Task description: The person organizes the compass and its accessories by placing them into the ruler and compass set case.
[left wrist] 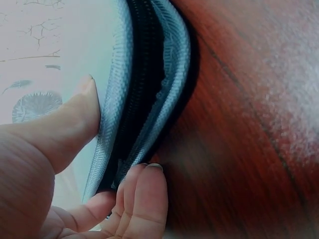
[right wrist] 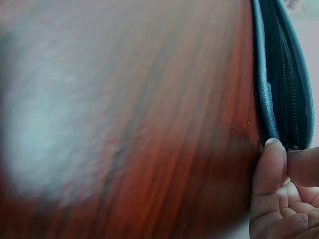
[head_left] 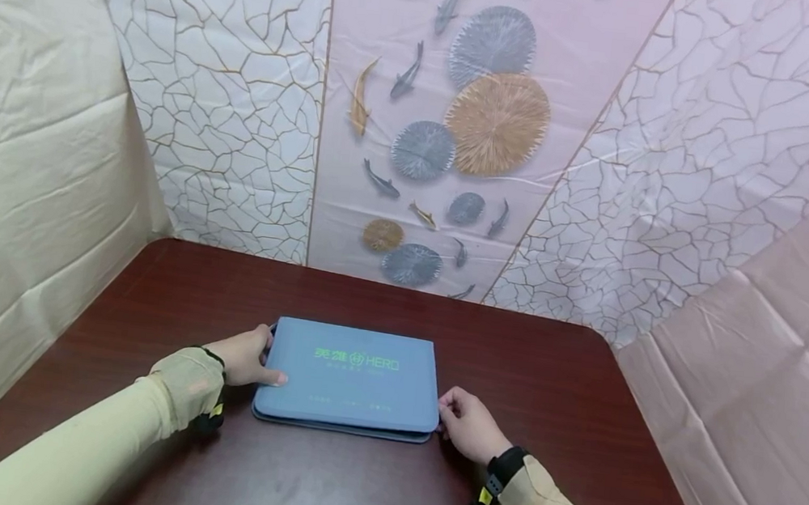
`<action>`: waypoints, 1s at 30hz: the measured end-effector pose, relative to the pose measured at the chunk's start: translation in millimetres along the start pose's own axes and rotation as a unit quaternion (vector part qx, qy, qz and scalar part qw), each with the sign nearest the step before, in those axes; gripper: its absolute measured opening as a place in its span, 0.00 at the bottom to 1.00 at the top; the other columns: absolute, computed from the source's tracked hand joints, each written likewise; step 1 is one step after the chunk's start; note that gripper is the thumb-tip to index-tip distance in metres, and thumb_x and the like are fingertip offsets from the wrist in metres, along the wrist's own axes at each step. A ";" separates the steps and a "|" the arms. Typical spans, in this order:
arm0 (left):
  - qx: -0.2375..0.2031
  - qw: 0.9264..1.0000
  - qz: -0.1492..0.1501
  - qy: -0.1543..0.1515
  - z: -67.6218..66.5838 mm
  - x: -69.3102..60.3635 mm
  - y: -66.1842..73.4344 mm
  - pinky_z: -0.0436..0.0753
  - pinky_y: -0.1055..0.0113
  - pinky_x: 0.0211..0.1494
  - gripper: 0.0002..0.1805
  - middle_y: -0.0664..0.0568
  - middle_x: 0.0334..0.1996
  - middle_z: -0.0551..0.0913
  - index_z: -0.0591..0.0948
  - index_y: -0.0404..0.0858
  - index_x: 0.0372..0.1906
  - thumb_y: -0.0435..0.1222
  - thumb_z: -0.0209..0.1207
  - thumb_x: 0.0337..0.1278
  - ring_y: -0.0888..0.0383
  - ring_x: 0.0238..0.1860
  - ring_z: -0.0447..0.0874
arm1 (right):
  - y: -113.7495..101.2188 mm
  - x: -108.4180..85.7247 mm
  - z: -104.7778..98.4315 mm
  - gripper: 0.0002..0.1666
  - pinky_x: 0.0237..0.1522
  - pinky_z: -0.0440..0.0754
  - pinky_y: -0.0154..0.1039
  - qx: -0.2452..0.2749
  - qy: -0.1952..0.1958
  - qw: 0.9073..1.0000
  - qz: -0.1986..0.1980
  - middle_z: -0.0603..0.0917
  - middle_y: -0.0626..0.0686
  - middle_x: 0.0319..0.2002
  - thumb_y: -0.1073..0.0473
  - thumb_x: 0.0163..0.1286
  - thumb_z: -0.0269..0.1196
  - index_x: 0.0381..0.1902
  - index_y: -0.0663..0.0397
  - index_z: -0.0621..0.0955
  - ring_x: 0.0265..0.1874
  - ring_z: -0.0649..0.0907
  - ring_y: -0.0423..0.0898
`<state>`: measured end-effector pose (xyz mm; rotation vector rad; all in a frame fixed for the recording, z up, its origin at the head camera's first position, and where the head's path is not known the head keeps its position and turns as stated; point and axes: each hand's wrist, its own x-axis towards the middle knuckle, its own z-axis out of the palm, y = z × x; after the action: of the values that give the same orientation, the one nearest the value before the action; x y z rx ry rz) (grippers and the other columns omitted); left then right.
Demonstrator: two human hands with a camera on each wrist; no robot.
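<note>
A flat blue zip case [head_left: 351, 390] with HERO lettering lies on the dark red-brown table. My left hand [head_left: 244, 357] grips its left side, thumb on the top cover and the other fingers curled at the edge. At the right side near the front corner, my right hand [head_left: 471, 427] pinches thumb and finger together. The right wrist view has these fingertips at a small dark zipper slider [right wrist: 293, 147], mostly covered by them. Along the front, the zipper [right wrist: 286, 74] is parted and the case edges gape, dark inside; its contents are hidden.
The wooden table [head_left: 546, 380] extends around the case on every side. Behind it hangs a patterned curtain [head_left: 422, 148] with fish and round leaf shapes. Pale fabric walls [head_left: 36, 209] stand at left and right. Each wrist carries a dark strap.
</note>
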<state>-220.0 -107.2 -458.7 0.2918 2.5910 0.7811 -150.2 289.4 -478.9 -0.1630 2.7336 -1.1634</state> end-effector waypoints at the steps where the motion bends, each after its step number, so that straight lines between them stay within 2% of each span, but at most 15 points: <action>1: 0.001 1.000 -0.001 0.001 0.3 0.1 0.3 0.77 0.57 0.41 0.44 0.44 0.38 0.76 0.65 0.28 0.58 0.53 0.71 0.46 0.53 0.38 0.76 | -0.6 -2.2 -0.2 0.07 0.26 0.79 0.40 -0.005 -0.001 1.000 -0.001 0.78 0.51 0.26 0.64 0.75 0.54 0.34 0.55 0.75 0.23 0.79 0.45; 10: 0.012 1.000 0.008 0.005 1.2 -2.6 -0.1 0.77 0.58 0.41 0.44 0.45 0.38 0.76 0.66 0.26 0.57 0.53 0.71 0.47 0.53 0.38 0.76 | -5.1 -24.1 2.1 0.07 0.28 0.78 0.39 -0.040 -0.028 0.999 0.002 0.79 0.47 0.28 0.63 0.74 0.55 0.33 0.53 0.74 0.26 0.80 0.42; 15: 0.017 1.000 0.009 0.006 0.2 -1.6 -0.3 0.77 0.57 0.41 0.44 0.45 0.37 0.76 0.66 0.26 0.57 0.54 0.71 0.47 0.53 0.38 0.76 | -9.8 -36.3 4.5 0.07 0.28 0.78 0.38 -0.042 -0.049 0.998 -0.013 0.80 0.45 0.27 0.61 0.73 0.57 0.32 0.51 0.76 0.25 0.79 0.42; 19: 0.017 1.000 0.011 0.006 -1.0 -0.9 -1.3 0.77 0.57 0.41 0.45 0.45 0.37 0.76 0.66 0.25 0.56 0.54 0.71 0.46 0.53 0.37 0.76 | -19.1 -42.6 7.1 0.06 0.28 0.77 0.36 -0.053 -0.050 0.997 -0.028 0.80 0.43 0.26 0.58 0.71 0.61 0.31 0.49 0.78 0.25 0.78 0.40; 25: 0.019 1.000 0.013 0.007 0.8 0.6 -4.5 0.77 0.56 0.42 0.44 0.45 0.37 0.77 0.66 0.26 0.56 0.54 0.71 0.46 0.53 0.39 0.76 | -36.7 -44.4 16.7 0.06 0.30 0.76 0.36 -0.091 -0.053 0.993 -0.045 0.79 0.40 0.26 0.57 0.68 0.64 0.31 0.46 0.78 0.26 0.77 0.37; 30: 0.018 1.000 0.017 0.004 -0.1 -2.2 -1.4 0.78 0.55 0.42 0.44 0.44 0.38 0.77 0.66 0.25 0.56 0.53 0.71 0.47 0.53 0.39 0.77 | -49.6 -40.2 27.9 0.06 0.28 0.75 0.35 -0.119 -0.056 0.989 -0.075 0.77 0.39 0.23 0.59 0.67 0.64 0.30 0.46 0.78 0.23 0.75 0.35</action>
<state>-218.2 -109.1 -458.7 0.3461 2.6169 0.7494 -103.6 242.1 -457.8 -0.4566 2.7897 -0.8279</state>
